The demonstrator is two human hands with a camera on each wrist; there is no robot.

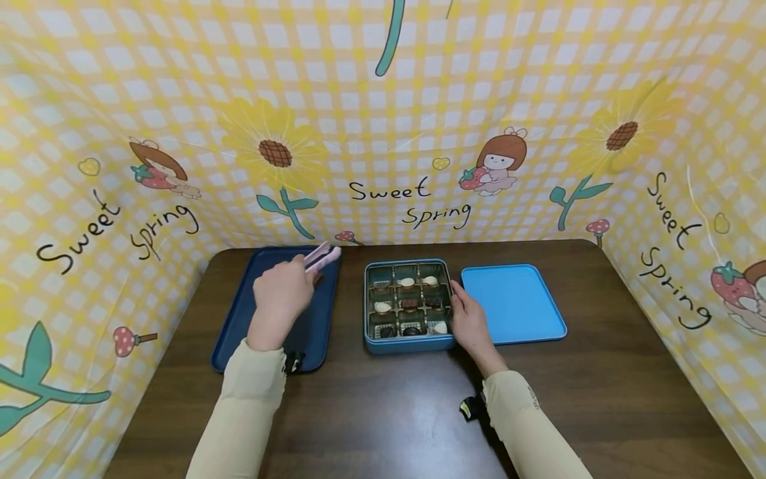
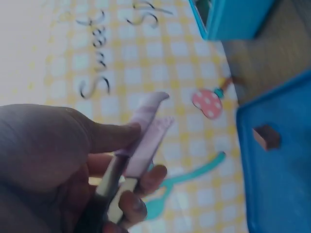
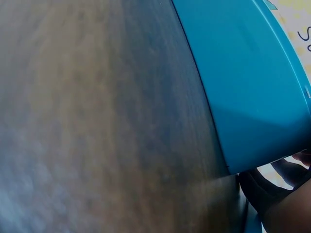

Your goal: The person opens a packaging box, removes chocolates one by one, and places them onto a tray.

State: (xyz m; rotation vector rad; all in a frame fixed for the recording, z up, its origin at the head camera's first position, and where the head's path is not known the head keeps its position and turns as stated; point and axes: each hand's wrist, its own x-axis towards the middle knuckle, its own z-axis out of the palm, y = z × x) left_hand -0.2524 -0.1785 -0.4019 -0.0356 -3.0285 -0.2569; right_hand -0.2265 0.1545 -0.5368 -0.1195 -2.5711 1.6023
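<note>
My left hand holds tongs with pale pink tips above the far right part of a dark blue tray. Their two tips stand slightly apart with nothing between them in the left wrist view. A small brown chocolate block lies on the tray. Right of the tray stands a blue box, its divided insert holding several white and dark chocolates; the far left compartment shows bare plastic. Along the box's right side, my right hand grips the wall, fingers partly hidden in the right wrist view.
A flat light blue lid lies right of the box on the dark wooden table. Yellow checked cloth hangs behind the table and on both sides. Black wrist straps show near both cuffs.
</note>
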